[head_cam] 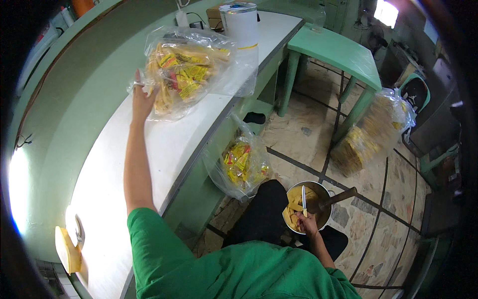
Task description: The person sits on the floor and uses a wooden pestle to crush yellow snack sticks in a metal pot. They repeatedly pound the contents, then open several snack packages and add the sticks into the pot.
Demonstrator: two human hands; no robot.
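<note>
My left hand [143, 98] reaches across the white counter [149, 149] and pinches a small piece of clear plastic [143, 83], beside a large clear bag of yellow-labelled packets [183, 71] with pale yellow contents. Down at my knees, my right hand [307, 223] holds a knife [304, 200] by its pale handle, blade pointing away from me. That hand is over a metal pot [330, 209] containing yellowish pieces [292, 213] and a wooden-handled utensil [340, 197], whose handle sticks out over the rim.
A bag of yellow packets [242, 164] rests beside the counter. A green table [336, 52] stands at upper right, near a large filled plastic bag [368, 134] on the tiled floor. A white container [241, 26] and a yellow object [68, 250] are on the counter.
</note>
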